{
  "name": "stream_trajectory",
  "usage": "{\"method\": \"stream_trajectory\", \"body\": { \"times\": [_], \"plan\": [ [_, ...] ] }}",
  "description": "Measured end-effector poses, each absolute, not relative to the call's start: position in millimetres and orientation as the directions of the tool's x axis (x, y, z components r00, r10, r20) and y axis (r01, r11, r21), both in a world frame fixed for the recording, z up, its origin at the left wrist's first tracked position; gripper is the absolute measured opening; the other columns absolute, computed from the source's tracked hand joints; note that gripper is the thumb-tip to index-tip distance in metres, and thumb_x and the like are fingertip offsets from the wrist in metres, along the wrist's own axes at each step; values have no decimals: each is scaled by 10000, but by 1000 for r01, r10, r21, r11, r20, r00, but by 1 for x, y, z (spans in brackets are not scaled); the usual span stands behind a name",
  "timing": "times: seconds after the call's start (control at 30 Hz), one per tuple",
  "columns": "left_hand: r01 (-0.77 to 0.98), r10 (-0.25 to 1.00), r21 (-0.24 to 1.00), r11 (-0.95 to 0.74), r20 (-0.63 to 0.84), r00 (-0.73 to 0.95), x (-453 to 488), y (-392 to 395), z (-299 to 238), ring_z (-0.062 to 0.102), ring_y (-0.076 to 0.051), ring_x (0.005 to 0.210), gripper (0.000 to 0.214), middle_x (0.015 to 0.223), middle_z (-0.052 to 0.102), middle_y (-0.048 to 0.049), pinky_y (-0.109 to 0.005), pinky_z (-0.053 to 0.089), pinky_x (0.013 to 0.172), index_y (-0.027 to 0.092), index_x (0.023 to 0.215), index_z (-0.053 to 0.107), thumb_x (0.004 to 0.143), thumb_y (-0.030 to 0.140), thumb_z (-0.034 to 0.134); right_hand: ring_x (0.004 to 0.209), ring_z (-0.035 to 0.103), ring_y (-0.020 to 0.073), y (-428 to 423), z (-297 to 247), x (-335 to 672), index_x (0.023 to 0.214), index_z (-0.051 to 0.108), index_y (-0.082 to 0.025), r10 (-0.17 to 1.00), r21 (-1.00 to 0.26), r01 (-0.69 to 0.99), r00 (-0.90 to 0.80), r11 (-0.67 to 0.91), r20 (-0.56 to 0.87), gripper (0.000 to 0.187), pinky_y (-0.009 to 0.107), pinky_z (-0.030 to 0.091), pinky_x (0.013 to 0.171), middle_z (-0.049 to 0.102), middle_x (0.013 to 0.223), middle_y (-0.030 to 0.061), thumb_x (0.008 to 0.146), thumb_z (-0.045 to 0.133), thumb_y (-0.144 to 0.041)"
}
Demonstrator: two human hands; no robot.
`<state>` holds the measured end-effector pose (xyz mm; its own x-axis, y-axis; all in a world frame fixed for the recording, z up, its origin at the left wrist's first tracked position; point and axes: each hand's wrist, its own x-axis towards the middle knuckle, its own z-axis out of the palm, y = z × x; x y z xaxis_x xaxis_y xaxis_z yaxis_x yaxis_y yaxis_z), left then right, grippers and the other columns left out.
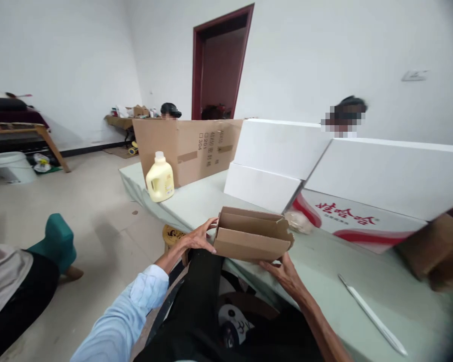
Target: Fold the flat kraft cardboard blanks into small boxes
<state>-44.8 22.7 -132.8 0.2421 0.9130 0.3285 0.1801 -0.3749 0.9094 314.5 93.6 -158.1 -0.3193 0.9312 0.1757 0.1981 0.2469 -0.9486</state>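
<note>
A small brown cardboard box [253,245], its top open and a flap standing inside, is held between my hands at the table's front edge. My left hand [202,235] grips its left end, thumb on the near side and fingers behind. Under the lower right corner, my right hand [285,271] supports the box with thumb and fingers against it. The box's right end looks torn or uneven. Right of my right hand, a slim white utility knife or similar long tool [373,315] lies on the green tablecloth [324,261].
A pale yellow jug [160,179] stands at the table's left beside a large cardboard carton [196,151]. White boxes [279,148] and a red-and-white carton [347,216] line the back. Two people sit or stand behind them. Another person's leg [22,286] is at left.
</note>
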Motion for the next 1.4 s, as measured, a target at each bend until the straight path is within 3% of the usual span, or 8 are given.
{"method": "stream_trajectory", "body": {
  "times": [0.27, 0.47, 0.57, 0.7, 0.83, 0.93, 1.17, 1.4],
  "plan": [
    [-3, 962, 987, -160, 157, 225, -21, 25, -133, 642, -327, 1262, 1112, 1393, 645, -145, -398, 579, 962, 254, 1565, 491, 585, 411, 993, 1369, 598, 383, 57, -141, 350, 1477, 568, -276, 918, -959, 210, -385, 192, 100, 877, 521, 584, 1061, 646, 1475, 134, 765, 827, -717],
    [39, 995, 996, 76, -78, 58, -5, 28, -133, 732, -294, 1010, 874, 1377, 657, -199, -328, 613, 660, 184, 1504, 548, 893, 808, 598, 1359, 615, 381, 53, -143, 361, 1541, 536, -280, 924, -950, 262, -376, 170, 62, 910, 513, 567, 1088, 602, 1533, 154, 807, 750, -774],
    [47, 997, 999, 18, -21, 68, -7, 21, -138, 677, -343, 1215, 958, 1621, 479, -208, -340, 639, 726, 229, 1591, 459, 855, 807, 660, 1268, 668, 354, 54, -153, 359, 1561, 496, -260, 931, -942, 296, -362, 159, 44, 968, 484, 612, 999, 576, 1544, 174, 787, 765, -773],
    [149, 967, 974, -173, 140, 212, -16, 7, -147, 509, -445, 1451, 1416, 1779, 186, -217, -432, 638, 918, 298, 1726, 165, 592, 497, 990, 1183, 697, 312, 53, -159, 353, 1526, 511, -231, 933, -931, 311, -353, 190, 72, 917, 449, 605, 975, 640, 1447, 161, 810, 749, -752],
    [434, 942, 838, -330, 261, 212, -17, 3, -152, 338, -470, 1573, 1448, 1758, 234, -235, -595, 484, 1176, 238, 1739, 109, 573, 230, 969, 1040, 719, 296, 49, -156, 346, 1465, 568, -188, 943, -927, 310, -312, 212, 112, 888, 412, 603, 883, 711, 1310, 168, 819, 703, -782],
    [557, 915, 727, -402, 347, 207, -14, 1, -152, 345, -424, 1585, 1359, 1721, 327, -219, -598, 330, 1293, 219, 1739, 89, 644, 131, 890, 903, 694, 274, 40, -152, 344, 1377, 640, -172, 955, -903, 351, -244, 248, 167, 810, 373, 572, 772, 758, 1110, 132, 848, 649, -786],
    [582, 881, 664, -468, 396, 257, -13, 0, -132, 622, -325, 1284, 1332, 1571, 493, -161, -515, 541, 1110, 295, 1726, 92, 669, 188, 894, 804, 633, 244, 19, -118, 350, 1151, 736, -169, 946, -844, 427, -129, 324, 298, 663, 329, 516, 724, 720, 881, 74, 920, 554, -763],
    [466, 827, 687, -558, 506, 245, -9, 21, -98, 328, -432, 1576, 1199, 1720, 262, -225, -553, 528, 1102, 248, 1617, 326, 602, 257, 964, 653, 617, 233, 33, -79, 343, 708, 640, -213, 944, -810, 486, -144, 328, 296, 710, 327, 487, 613, 659, 673, 69, 899, 457, -872]
  ]
}}
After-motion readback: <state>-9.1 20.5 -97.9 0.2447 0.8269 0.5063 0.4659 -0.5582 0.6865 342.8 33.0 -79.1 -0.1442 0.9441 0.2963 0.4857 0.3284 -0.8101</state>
